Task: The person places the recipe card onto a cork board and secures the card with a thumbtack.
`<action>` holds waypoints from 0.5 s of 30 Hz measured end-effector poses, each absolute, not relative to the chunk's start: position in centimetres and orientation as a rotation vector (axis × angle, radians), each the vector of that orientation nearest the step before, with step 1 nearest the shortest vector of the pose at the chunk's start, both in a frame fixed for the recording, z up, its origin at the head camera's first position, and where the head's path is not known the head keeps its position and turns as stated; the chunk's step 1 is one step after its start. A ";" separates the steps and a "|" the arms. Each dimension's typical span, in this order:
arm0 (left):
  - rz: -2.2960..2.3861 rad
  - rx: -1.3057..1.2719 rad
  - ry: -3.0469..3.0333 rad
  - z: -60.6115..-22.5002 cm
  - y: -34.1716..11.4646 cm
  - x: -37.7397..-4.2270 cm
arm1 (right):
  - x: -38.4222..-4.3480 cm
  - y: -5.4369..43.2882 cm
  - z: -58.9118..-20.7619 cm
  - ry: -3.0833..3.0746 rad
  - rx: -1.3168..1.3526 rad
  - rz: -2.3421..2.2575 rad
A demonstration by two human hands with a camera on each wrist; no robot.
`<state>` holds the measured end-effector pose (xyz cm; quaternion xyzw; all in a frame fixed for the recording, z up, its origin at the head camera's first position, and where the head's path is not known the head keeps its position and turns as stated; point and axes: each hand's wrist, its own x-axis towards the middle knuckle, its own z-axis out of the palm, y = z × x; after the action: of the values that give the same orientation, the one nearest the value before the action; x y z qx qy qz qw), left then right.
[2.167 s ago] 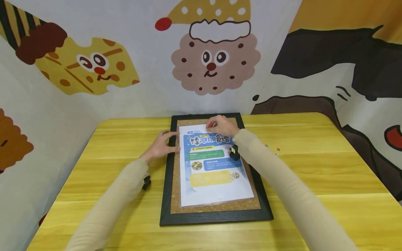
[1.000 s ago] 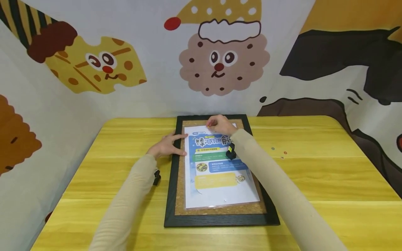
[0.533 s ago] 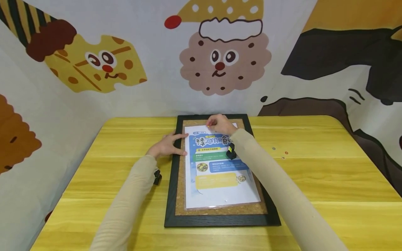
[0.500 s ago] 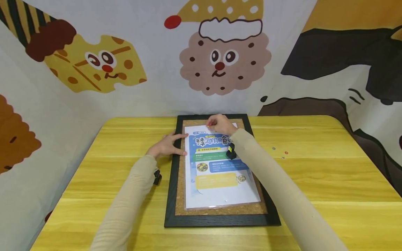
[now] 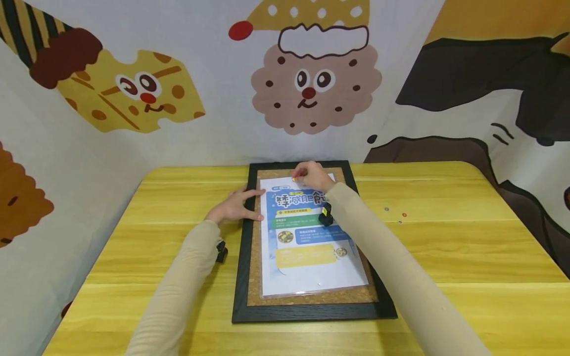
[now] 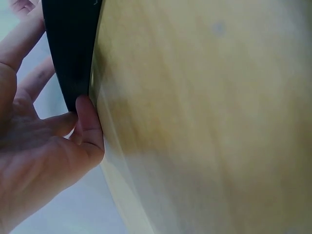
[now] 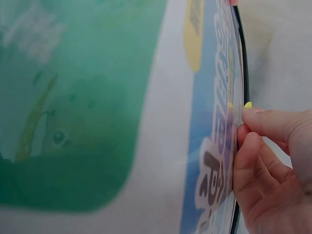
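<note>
My right hand (image 5: 313, 176) pinches a yellow pushpin (image 7: 248, 105) between thumb and fingertips at the top of a laminated printed sheet (image 5: 307, 223). The thin needle points at the sheet, as the right wrist view shows. That sheet lies on a black-framed cork board (image 5: 267, 299). My left hand (image 5: 233, 206) spreads over the board's left side, thumb and forefinger straight, their tips at the sheet's left edge. In the left wrist view its lower fingers (image 6: 87, 122) meet the black frame (image 6: 73, 53) from the side. A tiny light pin head (image 5: 318, 284) shows near the sheet's bottom edge.
On the yellow wood-grain table (image 5: 445, 247), right of the board, lie a small bluish piece (image 5: 386, 209), a red one (image 5: 404, 214) and a pale one (image 5: 400, 222). A cartoon-printed cloth (image 5: 213, 143) hangs behind the table.
The head view has shifted slightly. The right hand stays at the sheet's top edge, and the yellow pushpin shows more at its fingertips. The left hand keeps its place on the board's left side.
</note>
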<state>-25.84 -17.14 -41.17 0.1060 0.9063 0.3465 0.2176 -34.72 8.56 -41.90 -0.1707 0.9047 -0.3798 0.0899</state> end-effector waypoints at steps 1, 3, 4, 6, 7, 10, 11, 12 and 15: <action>0.958 0.293 2.511 -41.1 -17.1 -25.9 | -34.7 8.6 -41.9 2.691 -0.506 -1.129; 0.955 0.293 2.513 -41.1 -17.1 -25.9 | -34.7 8.7 -41.9 2.692 -0.509 -1.124; 0.956 0.294 2.512 -41.1 -17.0 -25.8 | -34.7 8.7 -41.9 2.692 -0.512 -1.121; 0.957 0.293 2.511 -41.1 -17.0 -25.8 | -34.7 8.7 -41.9 2.694 -0.514 -1.115; 0.957 0.293 2.510 -41.2 -17.0 -25.8 | -34.6 8.7 -41.8 2.693 -0.509 -1.114; 0.955 0.298 2.506 -41.2 -17.0 -25.8 | -34.6 8.6 -41.8 2.696 -0.498 -1.111; 0.951 0.303 2.507 -41.2 -17.0 -25.7 | -34.6 8.6 -41.8 2.698 -0.491 -1.112; 0.951 0.306 2.508 -41.2 -17.0 -25.7 | -34.6 8.5 -41.8 2.698 -0.485 -1.114; 0.946 0.323 2.512 -41.2 -17.1 -25.7 | -34.5 8.5 -41.9 2.698 -0.458 -1.126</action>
<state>-25.65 -17.06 -41.23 0.1166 0.9069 0.3416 0.2172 -34.51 8.47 -41.87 -0.1541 0.9080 -0.3788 0.0910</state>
